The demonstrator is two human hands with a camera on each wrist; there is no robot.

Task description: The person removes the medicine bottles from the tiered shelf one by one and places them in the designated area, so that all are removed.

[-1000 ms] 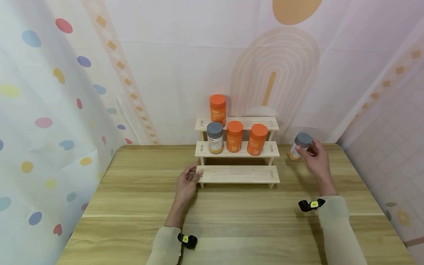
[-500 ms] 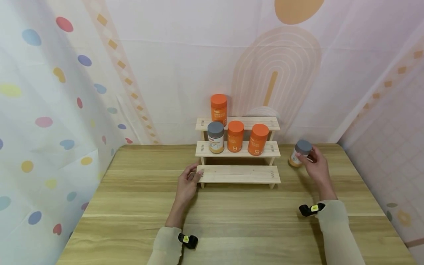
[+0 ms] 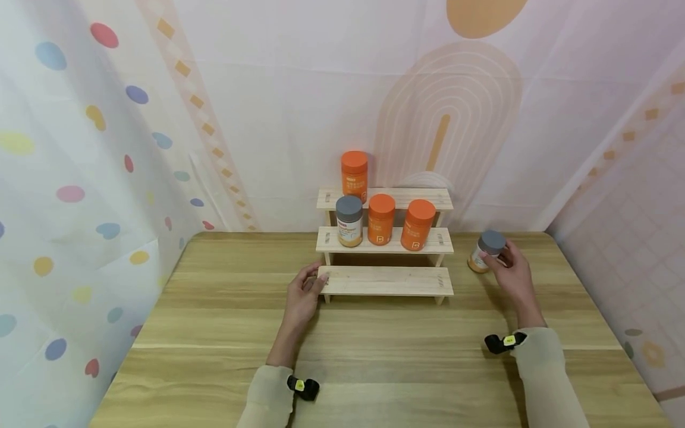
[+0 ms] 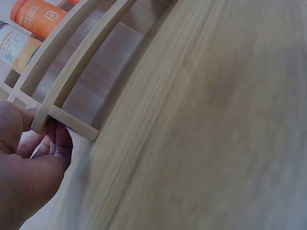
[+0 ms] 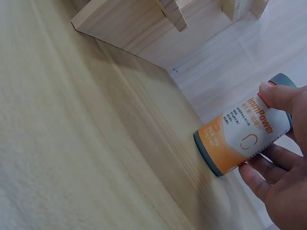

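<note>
My left hand [image 3: 303, 295] pinches the left end of the lowest step of a three-tier wooden display rack [image 3: 387, 280]; the left wrist view shows the thumb on top and fingers curled beneath the board [image 4: 72, 76]. To the right of the rack, my right hand [image 3: 515, 274] grips a supplement bottle [image 3: 484, 252] with a grey lid and a white-and-orange label. In the right wrist view the thumb lies across the upper label of this bottle [image 5: 244, 127], fingers around its far side, its base close over the tabletop.
A matching grey-lidded bottle [image 3: 349, 223] and two orange bottles, one in the centre [image 3: 381, 220] and one further right [image 3: 417, 226], stand on the middle step. Another orange bottle [image 3: 354, 175] stands on the top step's left. A patterned curtain [image 3: 278, 119] hangs behind the wooden table [image 3: 374, 356].
My right hand has come slightly toward me and down with the grey-lidded bottle. The left hand keeps its hold on the rack's lowest step.
</note>
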